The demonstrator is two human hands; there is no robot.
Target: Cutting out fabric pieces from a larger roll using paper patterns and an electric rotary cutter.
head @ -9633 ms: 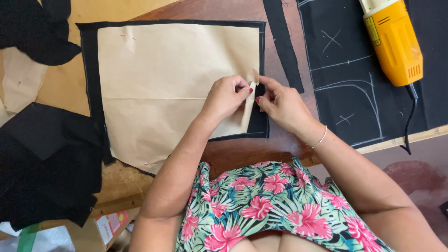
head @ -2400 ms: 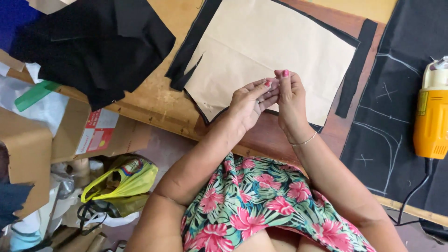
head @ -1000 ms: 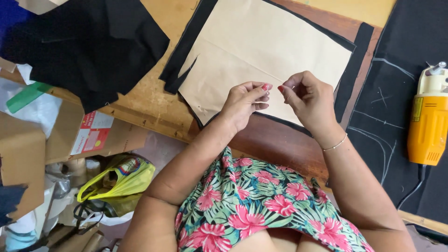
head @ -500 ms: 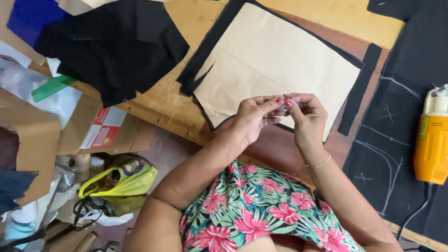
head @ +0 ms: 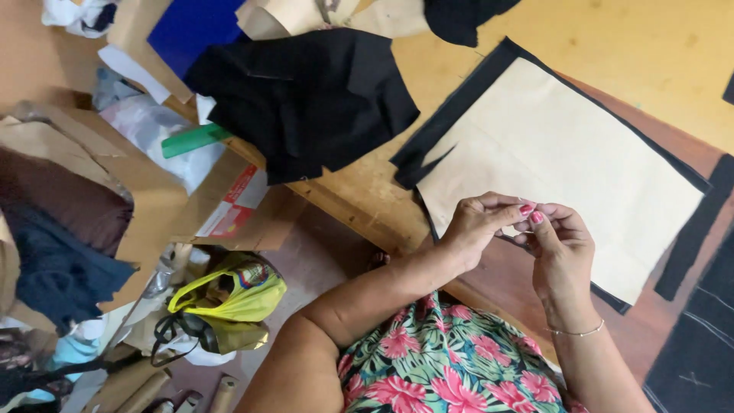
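Head view, the only one: both hands meet just above the near edge of the wooden table (head: 612, 46). At about four o'clock from centre, the left hand (head: 478, 229) and the right hand (head: 562, 245) press fingertips together, thumbs and forefingers pinched on something too small to make out. Beneath them lies a tan paper pattern piece (head: 566, 160) laid on a black fabric panel (head: 466, 99) whose edge frames it. A thin bracelet (head: 577, 332) circles the right wrist. Towards eleven o'clock sits a heap of black cloth pieces (head: 306, 92), with a blue fabric piece (head: 191, 27) above it. At eight o'clock, on the floor, a yellow plastic bag (head: 229, 298) lies beside cardboard boxes (head: 229, 214). At five o'clock, dark chalk-marked fabric (head: 696, 352) shows.
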